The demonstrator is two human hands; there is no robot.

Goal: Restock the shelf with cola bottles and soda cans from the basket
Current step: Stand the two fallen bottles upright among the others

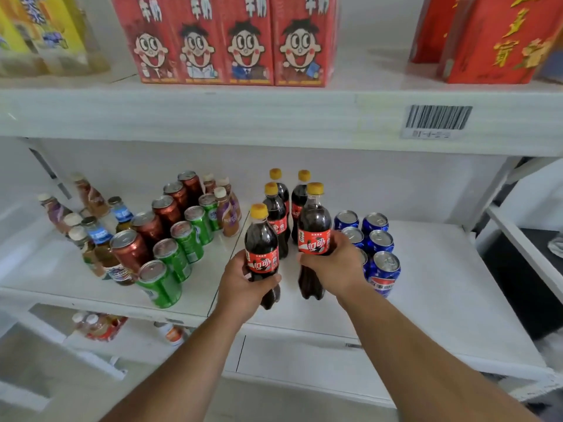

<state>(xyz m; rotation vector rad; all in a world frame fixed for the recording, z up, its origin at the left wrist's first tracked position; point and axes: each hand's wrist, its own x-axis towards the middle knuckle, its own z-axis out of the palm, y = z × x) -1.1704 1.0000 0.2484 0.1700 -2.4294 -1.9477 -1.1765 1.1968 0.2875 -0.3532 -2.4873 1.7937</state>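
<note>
Each of my hands grips a cola bottle with a yellow cap and red label over the white middle shelf (426,284). My left hand (243,284) holds one cola bottle (261,239) upright. My right hand (335,266) holds a second cola bottle (315,220) a little further back. Both stand at the front of two short rows of the same cola bottles (277,205). Several blue soda cans (380,254) stand just right of my right hand. The basket is out of view.
Left of the bottles stand rows of green cans (170,260), red-brown cans (146,229) and small drink bottles (94,239). The upper shelf carries red cartoon milk cartons (225,41) and red gift boxes (487,41). Bare shelf surface lies right of the blue cans. A lower shelf holds more bottles (97,325).
</note>
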